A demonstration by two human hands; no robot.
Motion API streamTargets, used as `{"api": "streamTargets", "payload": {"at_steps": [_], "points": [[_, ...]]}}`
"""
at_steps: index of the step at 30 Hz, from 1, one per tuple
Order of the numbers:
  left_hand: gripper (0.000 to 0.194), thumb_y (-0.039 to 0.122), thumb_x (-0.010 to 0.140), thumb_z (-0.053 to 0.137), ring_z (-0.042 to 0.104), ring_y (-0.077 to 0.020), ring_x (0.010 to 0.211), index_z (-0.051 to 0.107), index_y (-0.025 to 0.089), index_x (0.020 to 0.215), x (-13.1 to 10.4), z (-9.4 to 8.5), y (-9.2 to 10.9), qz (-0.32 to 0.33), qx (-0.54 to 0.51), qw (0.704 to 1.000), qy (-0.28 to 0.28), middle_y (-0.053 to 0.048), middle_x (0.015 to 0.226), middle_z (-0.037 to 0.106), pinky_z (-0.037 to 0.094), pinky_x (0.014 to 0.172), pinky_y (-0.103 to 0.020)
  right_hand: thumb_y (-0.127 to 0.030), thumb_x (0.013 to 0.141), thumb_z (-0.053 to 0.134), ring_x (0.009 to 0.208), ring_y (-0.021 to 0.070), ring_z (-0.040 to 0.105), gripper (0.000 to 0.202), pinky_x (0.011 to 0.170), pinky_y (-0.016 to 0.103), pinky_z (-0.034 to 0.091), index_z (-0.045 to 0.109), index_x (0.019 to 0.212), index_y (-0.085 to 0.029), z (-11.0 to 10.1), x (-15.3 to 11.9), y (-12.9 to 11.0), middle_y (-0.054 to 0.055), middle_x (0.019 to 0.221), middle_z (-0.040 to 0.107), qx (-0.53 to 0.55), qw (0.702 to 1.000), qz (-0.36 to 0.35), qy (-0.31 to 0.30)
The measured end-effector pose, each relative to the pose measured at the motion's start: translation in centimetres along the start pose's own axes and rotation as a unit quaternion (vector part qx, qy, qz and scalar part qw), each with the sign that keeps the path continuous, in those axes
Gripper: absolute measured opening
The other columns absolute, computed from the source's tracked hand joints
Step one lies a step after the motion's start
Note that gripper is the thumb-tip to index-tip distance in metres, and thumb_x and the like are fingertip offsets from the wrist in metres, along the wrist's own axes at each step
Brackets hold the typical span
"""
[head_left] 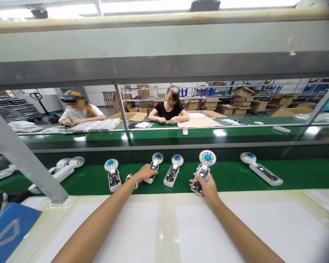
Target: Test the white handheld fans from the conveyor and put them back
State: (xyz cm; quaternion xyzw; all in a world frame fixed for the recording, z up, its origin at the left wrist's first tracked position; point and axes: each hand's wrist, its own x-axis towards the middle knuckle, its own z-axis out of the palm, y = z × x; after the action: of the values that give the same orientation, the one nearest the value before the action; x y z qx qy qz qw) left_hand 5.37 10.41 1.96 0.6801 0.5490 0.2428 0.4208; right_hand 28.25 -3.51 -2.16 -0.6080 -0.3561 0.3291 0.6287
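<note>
Several white handheld fans with blue centres and open handles showing circuit boards lie on the green belt (224, 175). My left hand (145, 173) is closed round the handle of one fan (157, 158), its fingers over the upper handle. My right hand (207, 183) grips another fan (207, 157) by its handle, at the belt's near edge. Between my hands lies a third fan (171, 175), touched by neither. Left of my left hand is one more fan (114, 179), and another fan (265, 174) lies tilted at the right.
A white worktop (164, 226) spans the front. A metal post (24, 153) slants down at the left, beside a blue bin (13, 226). A shelf beam (164, 65) crosses above. Across the belt, two people sit with white parts and cardboard.
</note>
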Motion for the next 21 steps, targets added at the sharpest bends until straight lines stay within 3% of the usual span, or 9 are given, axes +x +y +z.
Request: {"api": "streamTargets", "payload": {"at_steps": [3,6,10,12,15,21], "points": [[0.030,0.030,0.062,0.068,0.062,-0.0211,0.068,0.049,0.016,0.082,-2.1,0.0,1.1,0.016,-0.087,0.994,-0.070,-0.005,0.073,0.062,0.048,0.057,-0.030,-0.050,0.063,0.066,0.056,0.0180,0.063,0.057,0.046,0.031,0.051,0.040,0.105,-0.022,2.3,-2.1,-0.1,0.005,0.092,0.062,0.092,0.994,0.009,-0.058],[0.040,0.027,0.064,0.069,0.062,-0.0171,0.077,0.046,0.020,0.096,-5.7,0.6,1.8,0.053,-0.166,0.979,-0.105,-0.005,0.099,0.059,0.052,0.065,-0.030,-0.042,0.063,0.069,0.049,0.0163,0.062,0.062,0.041,0.029,0.049,0.036,0.113,-0.025,3.4,-3.6,-0.2,0.005,0.098,0.061,0.182,0.969,0.052,-0.161],[0.041,0.029,0.070,0.066,0.061,-0.0157,0.066,0.042,0.020,0.103,-8.8,2.8,1.1,0.036,-0.337,0.925,-0.171,-0.006,0.096,0.058,0.052,0.059,-0.033,-0.035,0.069,0.062,0.051,0.0188,0.063,0.056,0.043,0.030,0.049,0.036,0.117,-0.025,3.9,-4.5,-0.4,0.002,0.086,0.063,0.210,0.938,0.099,-0.257],[0.038,0.027,0.072,0.064,0.060,-0.0149,0.064,0.041,0.020,0.102,-9.2,3.9,0.0,0.026,-0.358,0.919,-0.162,-0.003,0.090,0.058,0.051,0.060,-0.032,-0.032,0.068,0.062,0.056,0.0192,0.064,0.054,0.048,0.031,0.051,0.038,0.116,-0.024,3.9,-4.6,-0.6,0.002,0.085,0.064,0.208,0.936,0.118,-0.259],[0.043,0.021,0.069,0.066,0.061,-0.0162,0.074,0.042,0.020,0.104,-9.1,5.0,-1.6,0.047,-0.348,0.922,-0.161,-0.001,0.087,0.057,0.049,0.070,-0.031,-0.031,0.069,0.063,0.064,0.0189,0.064,0.049,0.057,0.034,0.052,0.042,0.114,-0.024,3.9,-4.5,-1.0,0.005,0.100,0.063,0.194,0.940,0.131,-0.247],[0.050,0.015,0.065,0.066,0.061,-0.0194,0.082,0.041,0.021,0.108,-9.2,5.1,-2.1,0.032,-0.392,0.897,-0.201,-0.002,0.090,0.060,0.044,0.080,-0.036,-0.033,0.070,0.064,0.094,0.0255,0.061,0.047,0.079,0.040,0.050,0.045,0.112,-0.025,3.9,-4.7,-1.4,0.004,0.107,0.062,0.164,0.950,0.114,-0.241]]}}
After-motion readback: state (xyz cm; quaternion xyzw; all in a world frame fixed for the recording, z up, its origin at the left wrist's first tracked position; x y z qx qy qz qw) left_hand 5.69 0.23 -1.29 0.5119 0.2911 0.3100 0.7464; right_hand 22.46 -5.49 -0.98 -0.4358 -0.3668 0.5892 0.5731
